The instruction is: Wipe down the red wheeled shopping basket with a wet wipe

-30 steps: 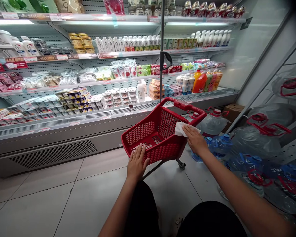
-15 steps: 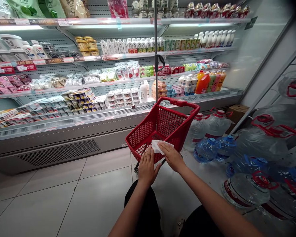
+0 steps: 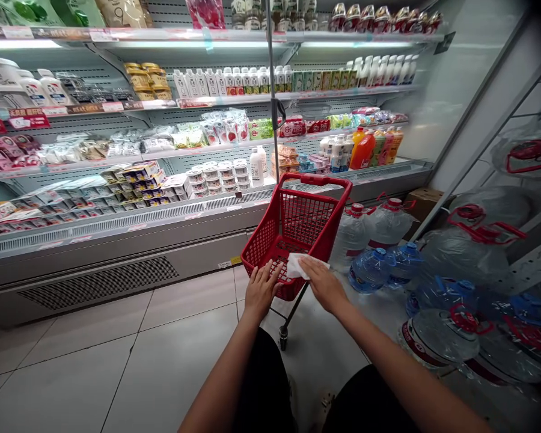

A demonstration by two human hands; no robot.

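A small red shopping cart (image 3: 309, 211) with latticed walls stands in front of me, its handle toward the fridge. My right hand (image 3: 327, 287) holds a white wipe (image 3: 296, 266) at the near end of the cart, over the right part of its rim. The wipe hangs out past my fingertips, and part of it is hidden under them. At the left of the same near rim is my left hand (image 3: 260, 294), fingers spread and nothing in them. Its fingertips reach the lattice; whether they press on it I cannot tell.
Behind the cart runs an open refrigerated display (image 3: 207, 216) stocked with dairy and drinks. Large water bottles (image 3: 439, 337) crowd the floor on the right, with blue jugs (image 3: 373, 269) close to the cart. A cardboard box (image 3: 424, 201) sits behind them. Tiled floor (image 3: 175, 355) lies at left.
The cart has turned slightly, and a front wheel now shows below it. My left hand has spread its fingers and moved apart from the wipe. My right hand has shifted right with it.
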